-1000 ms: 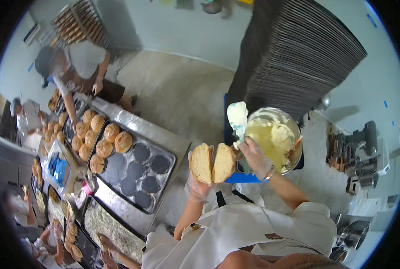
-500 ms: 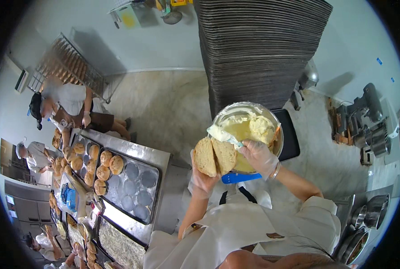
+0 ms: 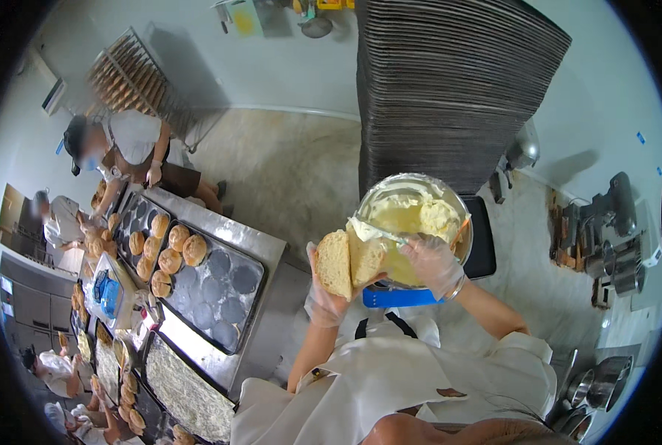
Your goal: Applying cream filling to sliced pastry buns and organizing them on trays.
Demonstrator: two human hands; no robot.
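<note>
Plastic-gloved left hand (image 3: 323,302) cradles split bread (image 3: 335,265) from below.

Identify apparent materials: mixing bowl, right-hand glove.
Mixing bowl: probably stainless steel, shiny; its rim shows bright, metallic reflections.
Right-hand glove: likely thin clear plastic, slightly glossy; it wrinkles and skin shows through. Exact polymer unclear.

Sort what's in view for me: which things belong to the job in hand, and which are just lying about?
In use:
split bun, in left hand
spatula, in right hand
metal bowl
pale spread

Apparently standing by:
stack of dark trays
loaded rack
metal pots
</note>
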